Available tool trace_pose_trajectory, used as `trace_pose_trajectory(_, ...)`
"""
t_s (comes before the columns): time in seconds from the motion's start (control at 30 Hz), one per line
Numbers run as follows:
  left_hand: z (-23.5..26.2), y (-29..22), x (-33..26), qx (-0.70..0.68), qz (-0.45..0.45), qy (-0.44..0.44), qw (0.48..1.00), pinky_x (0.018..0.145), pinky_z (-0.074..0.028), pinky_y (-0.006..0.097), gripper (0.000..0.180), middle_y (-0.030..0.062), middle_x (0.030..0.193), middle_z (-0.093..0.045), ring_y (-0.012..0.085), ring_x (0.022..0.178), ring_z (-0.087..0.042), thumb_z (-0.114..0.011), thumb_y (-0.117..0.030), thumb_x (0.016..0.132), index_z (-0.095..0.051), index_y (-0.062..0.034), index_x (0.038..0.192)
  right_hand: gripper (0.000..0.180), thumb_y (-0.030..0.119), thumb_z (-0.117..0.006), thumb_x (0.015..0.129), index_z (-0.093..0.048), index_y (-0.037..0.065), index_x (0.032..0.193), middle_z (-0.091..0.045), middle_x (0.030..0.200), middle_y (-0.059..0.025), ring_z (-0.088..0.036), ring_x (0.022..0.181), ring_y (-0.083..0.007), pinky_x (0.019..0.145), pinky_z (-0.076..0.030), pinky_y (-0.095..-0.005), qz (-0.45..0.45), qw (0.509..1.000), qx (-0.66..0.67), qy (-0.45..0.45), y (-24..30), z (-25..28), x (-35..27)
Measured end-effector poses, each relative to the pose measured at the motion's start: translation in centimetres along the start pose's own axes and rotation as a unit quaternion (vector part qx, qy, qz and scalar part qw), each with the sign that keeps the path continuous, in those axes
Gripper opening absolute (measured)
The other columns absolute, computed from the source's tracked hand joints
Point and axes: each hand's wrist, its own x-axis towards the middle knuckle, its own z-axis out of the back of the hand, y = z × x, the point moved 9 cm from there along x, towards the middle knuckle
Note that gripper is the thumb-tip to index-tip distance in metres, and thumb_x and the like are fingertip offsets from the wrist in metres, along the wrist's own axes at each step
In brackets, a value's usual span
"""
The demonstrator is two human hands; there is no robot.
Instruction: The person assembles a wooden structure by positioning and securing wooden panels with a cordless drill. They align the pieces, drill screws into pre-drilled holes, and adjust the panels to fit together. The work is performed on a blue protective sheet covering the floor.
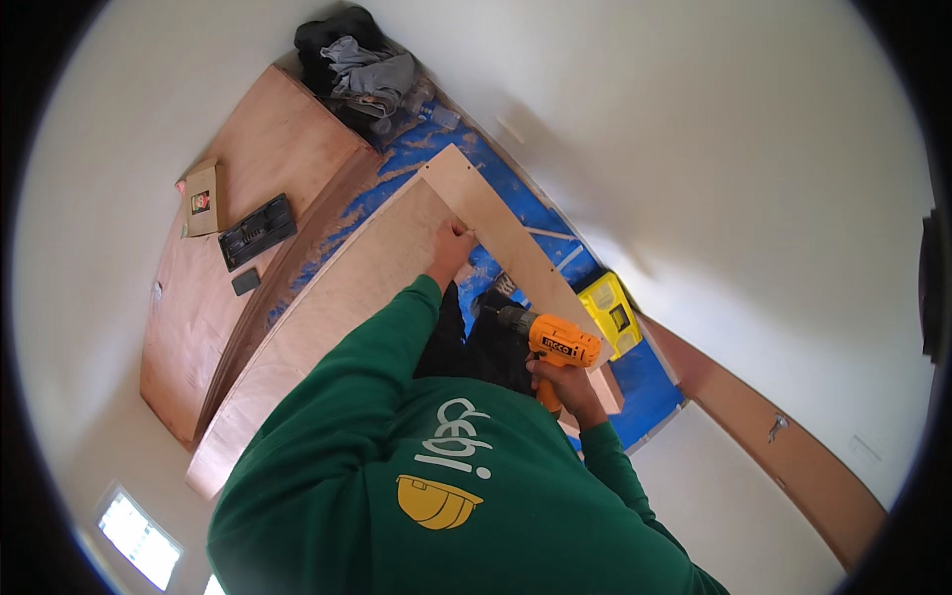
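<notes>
An orange and black cordless drill [557, 339] is gripped by its handle in my right hand [567, 387], its chuck pointing left toward my dark trousers. My left hand [451, 254] rests at the inner edge of a narrow wooden board [501, 230], fingers curled with the fingertips together. Whether it pinches something small there is too fine to make out. Small dark holes or screw heads dot that board. It meets a large pale plywood panel [342, 273] at its far end, and the panel runs back under my left arm.
A reddish wooden cabinet [288, 119] at the left carries a cardboard box [205, 198] and a black tool case [258, 232]. Blue sheeting [476, 164] with dust covers the floor. A yellow plastic case [611, 313] lies by the right wall. Clothes [369, 71] are heaped at the back.
</notes>
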Motion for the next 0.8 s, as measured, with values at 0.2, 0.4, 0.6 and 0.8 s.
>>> trace_pose_trajectory(0.2, -0.3, 0.7, 0.3, 0.074, -0.053, -0.075, 0.993, 0.078, -0.058, 0.047, 0.022, 0.0147, 0.091, -0.073, 0.0294, 0.083, -0.07, -0.069, -0.021, 0.105, -0.067, -0.0011, 0.097, 0.031, 0.012, -0.082, 0.096, -0.071, 0.004, 0.124, -0.073, 0.099, -0.0032, -0.07, 0.075, -0.0142, 0.068, -0.059, -0.0316, 0.054, 0.996, -0.069, 0.009, 2.7, 4.9, 1.5)
trace_pose_trajectory(0.4, -4.6, 3.5, -2.1, -0.289, 0.213, 0.112, 0.926, 0.061, -0.048, 0.029, 0.025, 0.0039, 0.085, -0.064, 0.0137, 0.071, -0.056, -0.061, -0.025, 0.114, -0.072, -0.0067, 0.1, 0.037, 0.019, -0.082, 0.099, -0.073, 0.001, 0.129, -0.079, 0.109, -0.009, -0.077, 0.096, -0.0206, 0.087, -0.061, -0.0389, 0.139, 0.956, -0.258, -0.01, 6.0, 8.1, 2.0)
trace_pose_trajectory(0.6, -5.9, 2.4, -3.7, -0.497, 0.281, 0.056, 0.819, 0.056, -0.042, 0.026, 0.015, 0.0001, 0.086, -0.06, 0.0111, 0.074, -0.055, -0.067, -0.021, 0.111, -0.073, -0.0085, 0.104, 0.042, 0.02, -0.082, 0.099, -0.072, -0.002, 0.133, -0.081, 0.12, -0.0133, -0.078, 0.114, -0.0248, 0.098, -0.059, -0.0396, 0.195, 0.939, -0.285, 0.012, 8.1, 5.9, 2.2)
trace_pose_trajectory(0.8, -7.5, 3.1, -2.8, -0.499, 0.277, 0.084, 0.817, 0.056, -0.044, 0.023, 0.016, -0.0023, 0.085, -0.059, 0.0093, 0.071, -0.053, -0.064, -0.021, 0.115, -0.072, -0.0083, 0.109, 0.039, 0.017, -0.078, 0.098, -0.072, -0.003, 0.131, -0.081, 0.116, -0.0131, -0.079, 0.11, -0.0257, 0.096, -0.06, -0.0388, 0.189, 0.939, -0.287, 0.017, 8.0, 3.6, 5.1)
